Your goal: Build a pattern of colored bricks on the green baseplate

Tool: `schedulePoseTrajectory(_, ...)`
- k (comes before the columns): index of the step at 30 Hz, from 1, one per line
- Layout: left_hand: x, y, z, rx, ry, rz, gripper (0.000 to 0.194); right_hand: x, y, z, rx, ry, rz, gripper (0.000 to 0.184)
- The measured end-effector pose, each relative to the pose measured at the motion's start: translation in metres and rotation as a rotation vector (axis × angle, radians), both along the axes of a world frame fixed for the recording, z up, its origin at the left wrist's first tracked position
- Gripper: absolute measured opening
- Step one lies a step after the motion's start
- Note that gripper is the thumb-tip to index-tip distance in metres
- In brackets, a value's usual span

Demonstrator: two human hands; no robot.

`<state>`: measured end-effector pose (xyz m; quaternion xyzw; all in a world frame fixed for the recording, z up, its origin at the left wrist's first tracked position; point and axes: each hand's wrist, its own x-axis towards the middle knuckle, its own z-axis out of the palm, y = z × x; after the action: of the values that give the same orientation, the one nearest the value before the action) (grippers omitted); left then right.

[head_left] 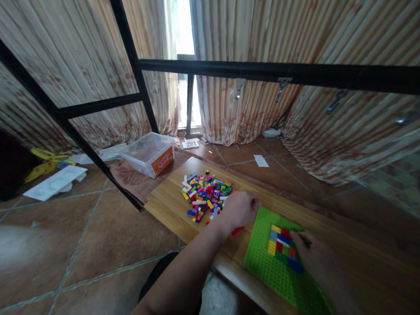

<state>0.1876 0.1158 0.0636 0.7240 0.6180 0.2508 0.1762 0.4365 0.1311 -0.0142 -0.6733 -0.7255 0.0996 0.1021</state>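
A green studded baseplate (281, 279) lies on a wooden table (170, 204). A small patch of coloured bricks (282, 247) is built on it, in yellow, red, blue, green and orange. My right hand (311, 257) rests on the plate at the patch's right edge, fingers pressed together on a brick there. My left hand (241, 209) lies on the table between the plate and a heap of loose coloured bricks (205, 196), fingers curled; what they hold is hidden. A red brick (237, 230) lies just under that hand.
A clear plastic box (150, 153) with an orange label stands on the tiled floor beyond the table. A black metal frame (268, 70) crosses the view above. Striped curtains hang behind. White papers (55, 182) and a yellow object (46, 161) lie at the left.
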Motion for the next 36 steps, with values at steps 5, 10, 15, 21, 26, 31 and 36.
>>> schedulePoseTrajectory(5, -0.057, -0.014, 0.007, 0.037, -0.048, 0.255, 0.022, -0.003, 0.001, 0.002, 0.007, -0.018, 0.021, 0.046)
schedulePoseTrajectory(10, -0.107, -0.043, -0.006, -0.084, 0.024, 0.644, 0.017, -0.005, 0.003, -0.001, 0.0, -0.005, 0.016, 0.045)
schedulePoseTrajectory(15, -0.119, -0.057, -0.02, -0.22, 0.096, 0.669, 0.016, -0.008, 0.001, 0.001, 0.024, 0.027, 0.034, 0.045)
schedulePoseTrajectory(21, -0.115, -0.058, -0.026, -0.236, 0.094, 0.644, 0.01, -0.01, 0.003, 0.002, -0.003, 0.027, 0.018, 0.041)
schedulePoseTrajectory(26, -0.121, -0.061, -0.023, -0.191, 0.041, 0.647, 0.022, -0.01, 0.003, 0.001, 0.016, 0.035, 0.032, 0.042)
schedulePoseTrajectory(31, -0.101, -0.059, -0.014, -0.13, -0.334, 0.439, 0.029, -0.015, -0.005, 0.013, 0.046, 0.093, -0.023, 0.04)
schedulePoseTrajectory(36, -0.034, -0.043, -0.011, -0.148, -0.424, 0.107, 0.024, -0.026, -0.016, 0.037, 0.268, 0.357, -0.006, 0.035)
